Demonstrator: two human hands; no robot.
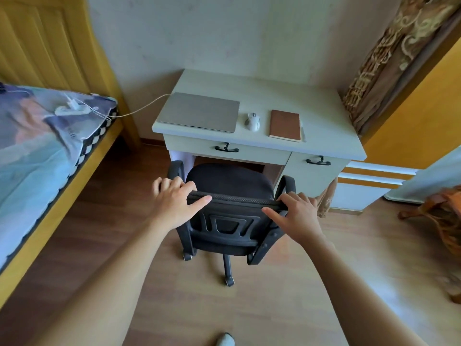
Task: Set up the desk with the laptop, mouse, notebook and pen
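A closed grey laptop (199, 112) lies on the left of the white desk (331, 126), its white cable running off to the bed. To its right sit a white mouse (252, 121) and a brown notebook (285, 125). A pale pen (302, 133) lies along the notebook's right edge. A black office chair (230, 221) stands in front of the desk. My left hand (174, 199) and my right hand (295, 212) both grip the top edge of the chair's backrest.
A bed (45, 151) with a patterned sheet and a yellow frame stands to the left, with a white charger (72, 108) on it. Curtain (389, 61) and yellow cabinet (411, 126) are at right. An orange bag (441, 216) lies on the wooden floor.
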